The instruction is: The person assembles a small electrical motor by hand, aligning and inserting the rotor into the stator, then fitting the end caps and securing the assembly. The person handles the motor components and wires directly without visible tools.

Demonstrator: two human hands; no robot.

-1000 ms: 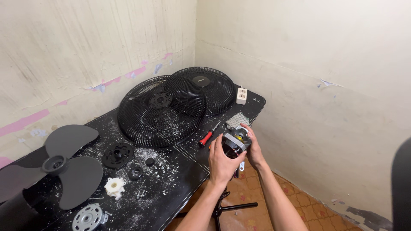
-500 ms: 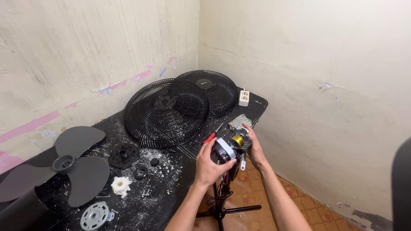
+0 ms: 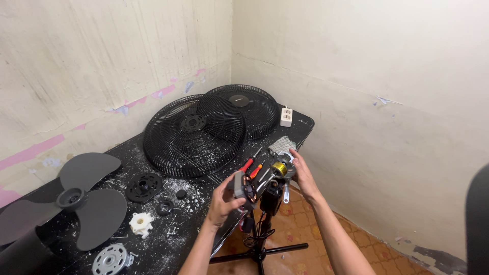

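Observation:
My left hand [image 3: 222, 200] grips the grey rear part of a fan motor [image 3: 244, 186] with copper windings showing. My right hand [image 3: 301, 171] holds the front part of the fan motor with the yellow coil [image 3: 279, 168] and metal plate. The two parts sit slightly apart, joined along a shaft, above the black fan stand [image 3: 261, 239]. Red-handled screwdrivers [image 3: 248, 163] lie on the black table [image 3: 168, 239] just behind the motor.
Two black fan grilles [image 3: 194, 134] lean at the table's back by a white socket block [image 3: 286, 116]. A grey fan blade [image 3: 71, 196], black round nuts [image 3: 144, 186], a white plastic piece [image 3: 141, 223] and a metal plate [image 3: 109, 259] lie at left. Walls close in behind and right.
My hands have drawn the two motor parts apart, the left hand moving left with the rear part. The view has shifted so the table sits further left.

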